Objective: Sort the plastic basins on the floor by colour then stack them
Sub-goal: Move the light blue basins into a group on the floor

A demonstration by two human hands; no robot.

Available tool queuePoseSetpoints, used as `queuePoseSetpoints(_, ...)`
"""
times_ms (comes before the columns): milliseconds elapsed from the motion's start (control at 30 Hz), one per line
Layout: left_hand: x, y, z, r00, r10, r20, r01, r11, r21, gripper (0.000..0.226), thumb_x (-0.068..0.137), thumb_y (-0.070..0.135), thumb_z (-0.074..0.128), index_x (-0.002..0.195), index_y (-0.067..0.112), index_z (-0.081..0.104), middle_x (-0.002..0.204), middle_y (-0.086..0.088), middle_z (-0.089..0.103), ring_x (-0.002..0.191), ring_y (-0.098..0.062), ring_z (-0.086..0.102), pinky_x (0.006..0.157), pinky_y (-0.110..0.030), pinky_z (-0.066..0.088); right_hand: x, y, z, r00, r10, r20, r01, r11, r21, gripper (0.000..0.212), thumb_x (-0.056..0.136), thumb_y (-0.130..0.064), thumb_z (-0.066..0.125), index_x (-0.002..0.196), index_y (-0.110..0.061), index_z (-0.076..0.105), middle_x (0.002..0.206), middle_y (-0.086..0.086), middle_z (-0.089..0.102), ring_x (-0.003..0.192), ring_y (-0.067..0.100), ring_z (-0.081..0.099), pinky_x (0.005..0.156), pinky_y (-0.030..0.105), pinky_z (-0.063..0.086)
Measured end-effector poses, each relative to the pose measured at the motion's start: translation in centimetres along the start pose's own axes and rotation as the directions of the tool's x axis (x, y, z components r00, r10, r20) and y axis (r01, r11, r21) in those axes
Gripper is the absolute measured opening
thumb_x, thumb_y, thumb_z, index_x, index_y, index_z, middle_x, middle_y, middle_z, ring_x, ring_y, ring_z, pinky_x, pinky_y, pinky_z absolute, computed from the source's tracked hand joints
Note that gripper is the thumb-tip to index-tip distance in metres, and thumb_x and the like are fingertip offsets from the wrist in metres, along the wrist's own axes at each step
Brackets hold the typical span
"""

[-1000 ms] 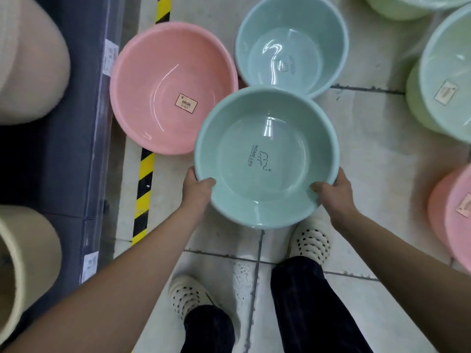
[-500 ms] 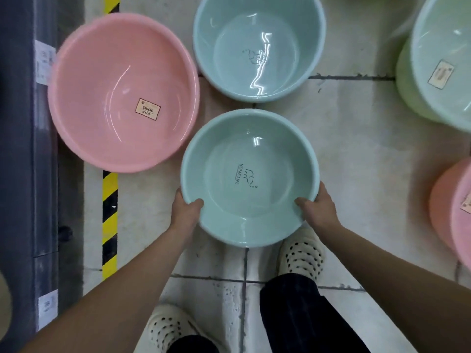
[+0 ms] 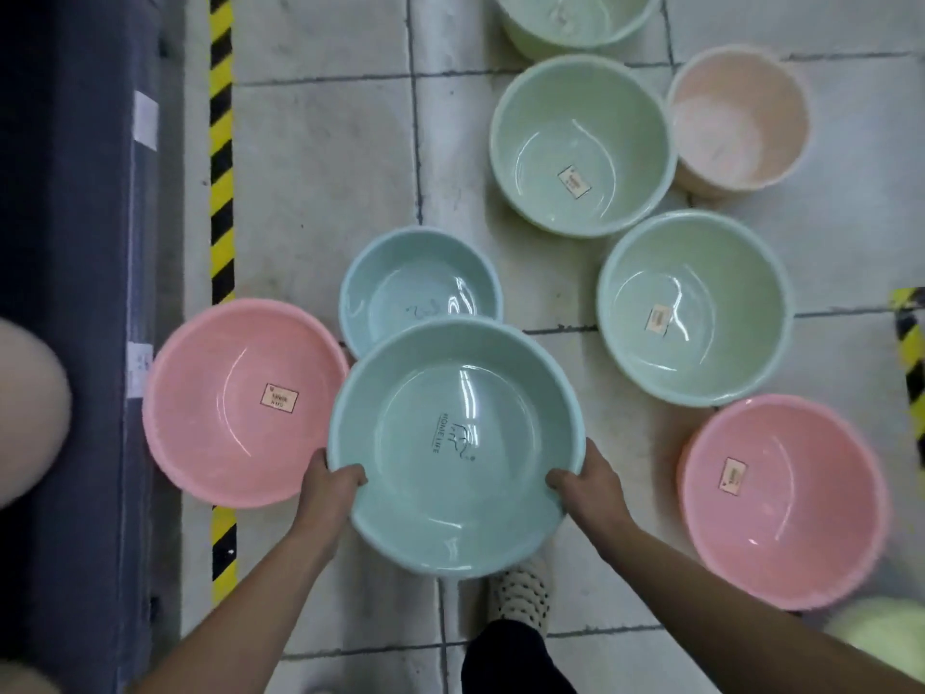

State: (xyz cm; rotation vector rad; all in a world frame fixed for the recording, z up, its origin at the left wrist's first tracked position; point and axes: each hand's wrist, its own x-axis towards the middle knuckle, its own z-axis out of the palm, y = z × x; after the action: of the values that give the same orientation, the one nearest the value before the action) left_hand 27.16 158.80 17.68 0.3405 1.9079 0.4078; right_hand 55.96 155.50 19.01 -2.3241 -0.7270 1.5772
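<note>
A large blue-green basin (image 3: 453, 443) hangs above the floor, held by its near rim. My left hand (image 3: 330, 485) grips the rim on the left and my right hand (image 3: 585, 485) grips it on the right. Its far edge overlaps a smaller blue basin (image 3: 400, 285) standing on the tiles behind it. A pink basin (image 3: 235, 408) sits to the left, another pink basin (image 3: 781, 498) to the right. Two green basins (image 3: 580, 142) (image 3: 693, 308) stand at the right rear, with a pale peach basin (image 3: 738, 122) beside them.
A dark blue shelf unit (image 3: 75, 293) runs along the left, with yellow-black floor tape (image 3: 221, 142) beside it. Another green basin (image 3: 575, 17) is cut off at the top edge. My shoe (image 3: 520, 593) shows below the held basin.
The view has pulled back and the held basin has risen and shifted so it now overlaps the smaller blue basin. Both hands keep the same grip on its rim.
</note>
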Motion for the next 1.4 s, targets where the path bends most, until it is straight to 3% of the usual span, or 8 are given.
queuePoseSetpoints(133, -0.1, 8.6, 0.3, 0.993, 0.115, -0.002, -0.114, 0.993, 0.022, 0.042, 0.068, 0.001, 0.062, 0.109, 0.009, 0.055, 0.097, -0.011, 0.066, 0.092, -0.035, 0.064, 0.073, -0.039, 0.054, 1.1, -6.8, -2.4, 0.999, -0.028, -0.029, 0.027, 0.999, -0.034, 0.054, 0.079, -0.011, 0.062, 0.131, -0.022, 0.052, 0.104, 0.0, 0.064, 0.095, 0.025, 0.062, 0.078, 0.035, 0.053)
queuePoseSetpoints(200, 1.6, 11.6, 0.5, 0.988, 0.155, 0.004, -0.155, 0.987, 0.04, 0.036, 0.082, -0.003, 0.063, 0.115, 0.007, 0.054, 0.1, -0.011, 0.065, 0.092, -0.033, 0.064, 0.073, -0.037, 0.054, 2.7, -9.5, -2.3, 0.998, -0.036, -0.056, 0.034, 0.999, -0.025, 0.053, 0.079, -0.012, 0.062, 0.131, -0.021, 0.053, 0.104, 0.001, 0.065, 0.099, 0.028, 0.063, 0.084, 0.039, 0.054)
queuePoseSetpoints(400, 10.6, 15.8, 2.4, 0.968, 0.25, -0.009, -0.246, 0.961, 0.126, 0.031, 0.089, 0.001, 0.061, 0.119, 0.008, 0.058, 0.109, -0.011, 0.064, 0.093, -0.027, 0.062, 0.077, -0.034, 0.047, 10.0, -13.2, 1.1, 0.997, -0.007, -0.072, 0.013, 0.996, 0.088, 0.051, 0.078, -0.011, 0.058, 0.127, -0.02, 0.055, 0.104, 0.001, 0.064, 0.104, 0.029, 0.062, 0.091, 0.044, 0.054)
queuePoseSetpoints(567, 16.5, 15.0, 3.6, 0.969, 0.245, 0.029, -0.246, 0.951, 0.186, 0.032, 0.083, 0.002, 0.062, 0.114, 0.009, 0.059, 0.108, -0.015, 0.066, 0.09, -0.028, 0.063, 0.077, -0.039, 0.052, 15.9, -11.4, 4.9, 0.998, 0.035, -0.049, -0.029, 0.992, 0.123, 0.048, 0.076, -0.012, 0.059, 0.123, -0.021, 0.058, 0.108, 0.003, 0.067, 0.103, 0.028, 0.063, 0.088, 0.042, 0.055)
queuePoseSetpoints(800, 20.8, 12.6, 5.9, 0.965, 0.26, 0.003, -0.255, 0.942, 0.217, 0.043, 0.067, 0.016, 0.059, 0.109, 0.011, 0.065, 0.1, -0.012, 0.072, 0.093, -0.033, 0.069, 0.084, -0.047, 0.057, 20.1, -8.0, 7.0, 0.988, 0.079, -0.129, -0.048, 0.972, 0.231, 0.036, 0.079, -0.006, 0.056, 0.11, -0.024, 0.059, 0.095, -0.002, 0.064, 0.089, 0.021, 0.063, 0.064, 0.027, 0.048)
queuePoseSetpoints(1100, 22.4, 9.7, 9.8, 0.961, 0.27, 0.059, -0.276, 0.92, 0.278, 0.038, 0.079, 0.003, 0.059, 0.116, 0.013, 0.063, 0.102, -0.008, 0.07, 0.093, -0.029, 0.067, 0.086, -0.042, 0.055, 22.5, -3.0, 7.4, 0.973, 0.177, -0.144, -0.14, 0.961, 0.24, 0.048, 0.079, -0.008, 0.058, 0.126, -0.02, 0.056, 0.106, 0.005, 0.065, 0.098, 0.029, 0.063, 0.086, 0.046, 0.057)
queuePoseSetpoints(1300, 23.9, 8.4, 11.1, 0.969, 0.24, 0.049, -0.244, 0.927, 0.285, 0.029, 0.083, -0.002, 0.062, 0.11, 0.009, 0.064, 0.105, -0.015, 0.07, 0.093, -0.03, 0.067, 0.089, -0.043, 0.055, 22.4, -0.9, 7.5, 0.988, 0.091, -0.121, -0.053, 0.955, 0.291, 0.061, 0.082, -0.014, 0.056, 0.139, -0.032, 0.042, 0.112, 0.0, 0.062, 0.099, 0.025, 0.063, 0.078, 0.046, 0.061)
queuePoseSetpoints(1400, 21.5, 9.2, 10.8, 0.968, 0.246, 0.056, -0.252, 0.924, 0.287, 0.021, 0.078, 0.003, 0.063, 0.095, 0.014, 0.066, 0.091, -0.011, 0.071, 0.091, -0.033, 0.069, 0.083, -0.043, 0.056, 20.2, -1.1, 6.0, 0.981, 0.084, -0.173, -0.026, 0.949, 0.314, 0.055, 0.082, -0.012, 0.056, 0.134, -0.028, 0.048, 0.105, -0.002, 0.063, 0.094, 0.021, 0.062, 0.076, 0.041, 0.058)
